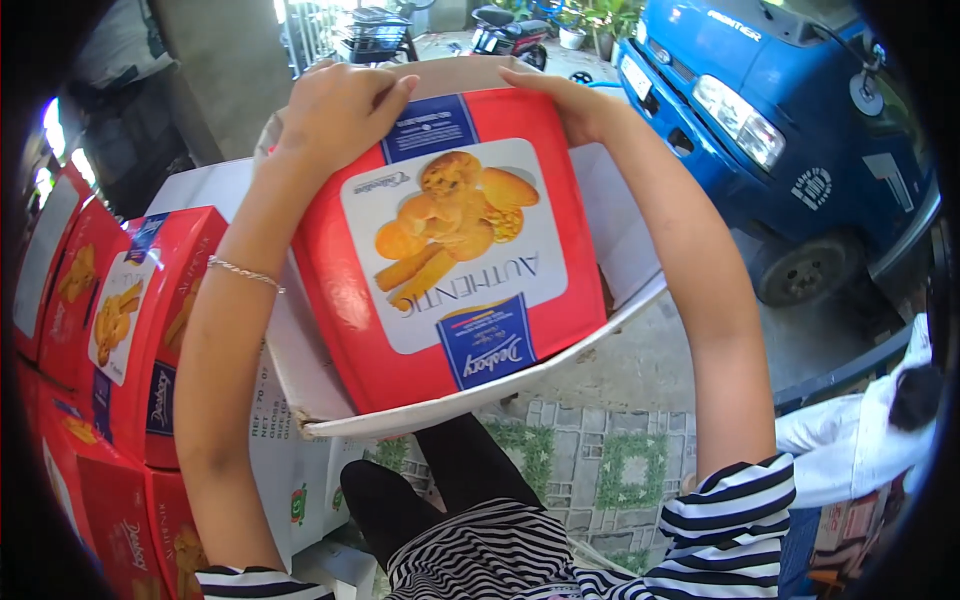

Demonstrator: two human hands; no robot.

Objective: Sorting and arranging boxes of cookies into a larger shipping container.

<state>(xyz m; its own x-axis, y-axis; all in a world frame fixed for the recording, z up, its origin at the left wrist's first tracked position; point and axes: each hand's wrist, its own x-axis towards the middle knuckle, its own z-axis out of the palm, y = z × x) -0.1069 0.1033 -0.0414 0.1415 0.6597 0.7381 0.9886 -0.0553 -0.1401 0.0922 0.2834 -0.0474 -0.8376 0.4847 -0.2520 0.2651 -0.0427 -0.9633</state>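
red biscuit tin (450, 250) | long axis runs away from person | left hand (335, 110), right hand (580, 100) grip far edge

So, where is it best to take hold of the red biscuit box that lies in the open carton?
Probably at its two far corners, from above, one hand on each. The red box lies flat and nearly fills the carton, so its sides look hard to reach. The left hand and right hand already rest on that far edge.
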